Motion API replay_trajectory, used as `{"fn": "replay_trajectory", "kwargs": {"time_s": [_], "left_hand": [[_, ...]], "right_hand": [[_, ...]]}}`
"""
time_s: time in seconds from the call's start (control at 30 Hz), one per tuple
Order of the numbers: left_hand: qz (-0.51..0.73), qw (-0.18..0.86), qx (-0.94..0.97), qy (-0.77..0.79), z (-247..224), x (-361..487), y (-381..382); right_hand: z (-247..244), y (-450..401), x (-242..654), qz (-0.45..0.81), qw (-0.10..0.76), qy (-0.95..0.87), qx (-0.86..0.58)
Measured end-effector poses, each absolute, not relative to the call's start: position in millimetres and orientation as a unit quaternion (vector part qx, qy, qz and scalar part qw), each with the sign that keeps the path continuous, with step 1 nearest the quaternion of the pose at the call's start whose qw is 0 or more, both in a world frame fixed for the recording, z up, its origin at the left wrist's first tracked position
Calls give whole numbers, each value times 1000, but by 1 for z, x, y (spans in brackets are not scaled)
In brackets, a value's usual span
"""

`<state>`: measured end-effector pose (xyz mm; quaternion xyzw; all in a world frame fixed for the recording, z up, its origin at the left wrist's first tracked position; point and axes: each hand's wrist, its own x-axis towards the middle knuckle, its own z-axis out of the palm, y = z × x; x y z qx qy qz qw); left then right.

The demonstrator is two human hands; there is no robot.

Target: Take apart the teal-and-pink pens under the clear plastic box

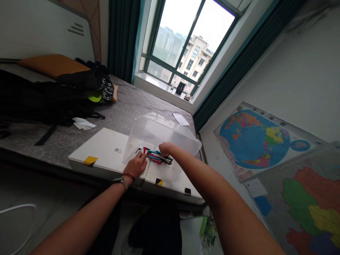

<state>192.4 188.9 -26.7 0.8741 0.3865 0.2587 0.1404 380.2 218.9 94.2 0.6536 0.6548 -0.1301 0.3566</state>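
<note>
Several pens [156, 156], in red, blue and black, lie bunched in a clear plastic bin [162, 129] that rests on its side on white boxes. At the left ends of the pens is my left hand [136, 165], its fingers bent together and touching them; what they grip is partly hidden. Over the right part of the pile, my right hand [166, 148] is closed with the wrist bent down. Its fingertips are hidden, so I cannot see what they hold. A flat white box [106, 147] with yellow-and-black tape extends to the left of the bin.
The boxes stand at the edge of a grey-covered bed [127, 95]. Black bags [39, 95] and a crumpled tissue [83, 124] lie to the left. A white paper [181, 119] is behind the bin. Wall maps [255, 138] hang at right, close to my right arm.
</note>
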Motion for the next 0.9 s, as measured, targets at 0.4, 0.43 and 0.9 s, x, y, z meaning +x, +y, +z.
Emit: {"fn": "replay_trajectory", "kwargs": {"time_s": [0.4, 0.43, 0.9], "left_hand": [[261, 129, 877, 382, -29, 193, 190], [262, 131, 877, 381, -29, 193, 190], [266, 110, 880, 378, -31, 193, 190]], "right_hand": [[90, 194, 401, -108, 367, 648, 658], [91, 192, 403, -102, 365, 649, 660], [86, 179, 390, -97, 281, 711, 637]]}}
